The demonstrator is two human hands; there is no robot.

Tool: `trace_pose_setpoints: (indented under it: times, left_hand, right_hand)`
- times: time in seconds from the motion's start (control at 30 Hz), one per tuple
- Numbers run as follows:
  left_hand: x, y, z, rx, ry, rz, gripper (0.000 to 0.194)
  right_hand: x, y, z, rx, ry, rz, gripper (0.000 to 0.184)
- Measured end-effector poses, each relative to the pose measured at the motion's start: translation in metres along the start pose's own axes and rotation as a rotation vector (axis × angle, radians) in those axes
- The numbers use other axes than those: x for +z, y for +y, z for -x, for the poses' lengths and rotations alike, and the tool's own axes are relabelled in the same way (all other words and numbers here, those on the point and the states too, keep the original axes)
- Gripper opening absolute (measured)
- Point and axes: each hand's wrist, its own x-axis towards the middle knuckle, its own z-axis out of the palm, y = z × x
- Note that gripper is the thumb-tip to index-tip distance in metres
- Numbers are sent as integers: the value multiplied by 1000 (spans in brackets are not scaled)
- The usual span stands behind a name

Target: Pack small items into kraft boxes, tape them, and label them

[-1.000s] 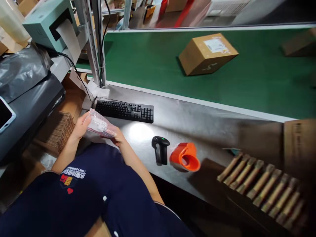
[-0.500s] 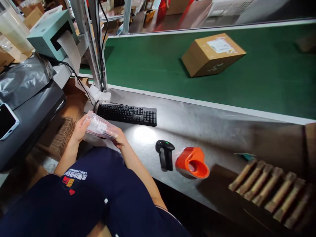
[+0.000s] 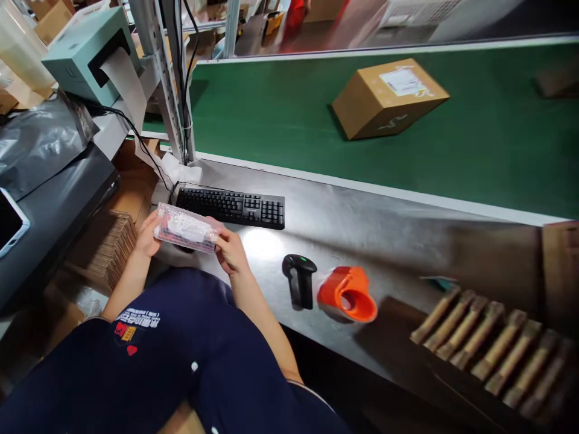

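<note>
Between my two hands is a flat package [image 3: 187, 230] in clear bubble wrap, with a white label on its upper face and reddish colour showing through. My left hand [image 3: 148, 235] grips its left end, and my right hand [image 3: 230, 248] pinches the right end. The package is held up in front of a black keyboard [image 3: 230, 205] and covers part of it. To the right on the metal bench stand a black barcode scanner [image 3: 300, 280] with a small green light and an orange tape dispenser [image 3: 347, 295].
A green conveyor belt [image 3: 271, 114] runs behind the bench, carrying a brown carton [image 3: 389, 99]. At left are a pale green label printer [image 3: 90, 57], a metal post [image 3: 160, 72] with cables and stacked flat cardboard [image 3: 108, 247]. Several cardboard pieces [image 3: 479, 337] stand in a row at right.
The package has been turned so its labelled face lies more towards me. My right hand has shifted slightly right and its fingers now show at the package's end.
</note>
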Motion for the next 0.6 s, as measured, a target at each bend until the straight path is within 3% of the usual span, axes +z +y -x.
trace_pose_setpoints:
  times: [0.1, 0.27, 0.4, 0.6]
  left_hand:
    - [1, -22, -10, -107, 26, 137, 22]
    - [8, -60, -18, -384, 15, 302, 21]
    - [16, -85, -18, -481, -7, 362, 22]
    - [22, -116, -15, -595, 20, 389, 23]
  right_hand:
    - [-19, -19, 6, -62, 96, 74, 31]
    - [-52, -40, 1, -84, 222, 117, 27]
    - [-73, -33, -6, -84, 338, 154, 33]
    - [-110, -15, 6, -218, 606, 213, 41]
